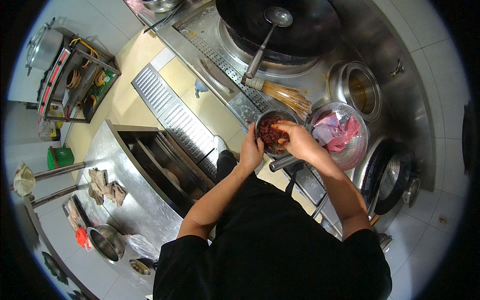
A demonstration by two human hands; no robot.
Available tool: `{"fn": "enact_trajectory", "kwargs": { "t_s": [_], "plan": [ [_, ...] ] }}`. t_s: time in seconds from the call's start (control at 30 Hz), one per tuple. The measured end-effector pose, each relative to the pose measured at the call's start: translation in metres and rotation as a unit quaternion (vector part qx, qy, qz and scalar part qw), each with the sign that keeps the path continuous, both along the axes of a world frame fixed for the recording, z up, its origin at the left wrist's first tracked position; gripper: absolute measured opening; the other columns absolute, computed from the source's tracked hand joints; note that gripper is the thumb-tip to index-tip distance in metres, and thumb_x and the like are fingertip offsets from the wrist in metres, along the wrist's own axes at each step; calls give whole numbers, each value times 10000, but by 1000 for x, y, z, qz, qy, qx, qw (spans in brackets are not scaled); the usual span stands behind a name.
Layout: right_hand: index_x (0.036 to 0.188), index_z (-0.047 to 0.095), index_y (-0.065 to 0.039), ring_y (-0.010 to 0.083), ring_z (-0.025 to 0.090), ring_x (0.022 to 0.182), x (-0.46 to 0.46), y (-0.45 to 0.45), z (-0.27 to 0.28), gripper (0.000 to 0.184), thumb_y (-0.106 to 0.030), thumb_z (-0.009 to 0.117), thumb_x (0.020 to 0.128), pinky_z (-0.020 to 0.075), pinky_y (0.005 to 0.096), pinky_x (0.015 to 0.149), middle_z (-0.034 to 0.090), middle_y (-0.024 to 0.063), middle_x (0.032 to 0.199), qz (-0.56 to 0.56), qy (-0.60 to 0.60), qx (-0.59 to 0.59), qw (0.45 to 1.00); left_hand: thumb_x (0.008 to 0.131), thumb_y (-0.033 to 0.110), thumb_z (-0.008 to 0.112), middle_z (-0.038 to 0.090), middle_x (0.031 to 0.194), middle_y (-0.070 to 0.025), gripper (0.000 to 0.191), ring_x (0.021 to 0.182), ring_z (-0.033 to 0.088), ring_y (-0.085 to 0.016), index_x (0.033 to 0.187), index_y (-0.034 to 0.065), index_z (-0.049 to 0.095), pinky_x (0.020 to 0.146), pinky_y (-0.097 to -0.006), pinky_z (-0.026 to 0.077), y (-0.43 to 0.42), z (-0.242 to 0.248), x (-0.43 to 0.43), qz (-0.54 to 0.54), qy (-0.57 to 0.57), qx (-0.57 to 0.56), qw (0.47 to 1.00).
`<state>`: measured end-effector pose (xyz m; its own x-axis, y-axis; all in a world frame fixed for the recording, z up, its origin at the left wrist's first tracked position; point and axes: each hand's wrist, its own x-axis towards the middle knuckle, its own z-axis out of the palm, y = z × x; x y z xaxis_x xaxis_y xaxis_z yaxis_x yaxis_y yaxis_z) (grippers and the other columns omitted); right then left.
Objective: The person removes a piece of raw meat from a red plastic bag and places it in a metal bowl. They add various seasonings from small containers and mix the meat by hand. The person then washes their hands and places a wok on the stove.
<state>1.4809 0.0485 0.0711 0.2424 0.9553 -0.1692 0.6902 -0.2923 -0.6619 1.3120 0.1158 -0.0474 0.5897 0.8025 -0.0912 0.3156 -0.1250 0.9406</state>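
Note:
My left hand (pixel 250 149) grips the left side of a round metal bowl (pixel 280 112) in front of my body. Inside the bowl lies dark red, wet-looking chopped food (pixel 270 131), perhaps meat, which I cannot settle. The fingers of my right hand (pixel 294 137) reach into it, smeared with red; whether they pinch any of it is hidden. Just right of that hand, a perforated metal strainer (pixel 352 153) holds a crumpled pink plastic bag (pixel 343 133). Its handle (pixel 287 162) passes below the bowl.
A bamboo wok brush (pixel 285 93) lies beyond the bowl, near a ladle (pixel 258 56) resting in a large black wok (pixel 240 22). A metal pot (pixel 362 90) stands behind the strainer, and another wok (pixel 401 180) is at right. Behind to the left is a steel counter (pixel 146 202) with cloths (pixel 105 187).

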Motion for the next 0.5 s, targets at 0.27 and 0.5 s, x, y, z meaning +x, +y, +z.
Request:
{"fn": "enact_trajectory", "kwargs": {
  "t_s": [0.27, 0.5],
  "plan": [
    [1266, 648, -50, 392, 589, 1219, 5, -6, -1, 543, 7, 740, 733, 483, 414, 1035, 602, 211, 1337, 12, -40, -23, 999, 920, 31, 542, 684, 1028, -263, 461, 813, 706, -320, 1378, -12, 501, 747, -406, 545, 1, -13, 1, 18, 1, 2, 1000],
    [1000, 640, -34, 399, 667, 1038, 0, 23, -82, 224, -54, 647, 777, 532, 490, 871, 683, 224, 1067, 76, -148, -101, 981, 921, 25, 536, 691, 886, -209, 406, 642, 659, -228, 1321, -45, 533, 631, -366, 523, 12, -29, 1, 1, -11, -2, 1000]
  ]
}}
